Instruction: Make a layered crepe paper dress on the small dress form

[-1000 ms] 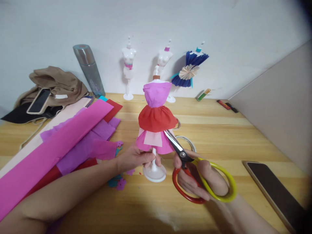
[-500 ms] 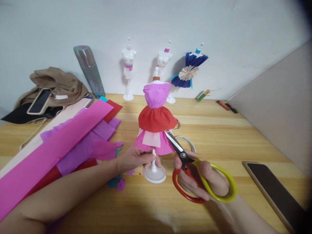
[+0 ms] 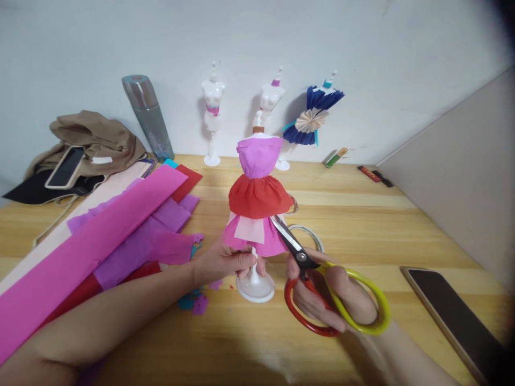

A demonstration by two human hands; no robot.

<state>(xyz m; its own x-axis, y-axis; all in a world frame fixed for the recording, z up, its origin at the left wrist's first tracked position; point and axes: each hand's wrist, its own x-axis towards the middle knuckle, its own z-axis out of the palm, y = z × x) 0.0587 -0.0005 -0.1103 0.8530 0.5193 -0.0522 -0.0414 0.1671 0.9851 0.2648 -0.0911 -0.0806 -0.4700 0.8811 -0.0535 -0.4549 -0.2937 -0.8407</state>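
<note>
A small white dress form (image 3: 258, 284) stands upright in the middle, dressed in a purple bodice (image 3: 259, 155), a red gathered overskirt (image 3: 258, 197) and a pink underskirt (image 3: 274, 241) with a pale pink panel (image 3: 249, 229) in front. My left hand (image 3: 233, 262) is closed round its stem, just below the skirt. In my right hand (image 3: 338, 295) are scissors (image 3: 301, 256) with one red and one yellow handle. Their blades look nearly closed, and the tips lie at the right side of the pink layer, under the red hem.
Crepe paper sheets (image 3: 100, 230) and paper scraps (image 3: 199, 304) lie at left. Behind them are a flask (image 3: 148, 118), brown cloth (image 3: 96, 134) and a phone (image 3: 65, 167). More dress forms (image 3: 212, 112) line the wall. Tape (image 3: 308, 236) sits behind the scissors; another phone (image 3: 450, 316) is at right.
The scissors have shifted very slightly to the left, their tips still at the pink layer. My left hand and the dress form look almost unmoved.
</note>
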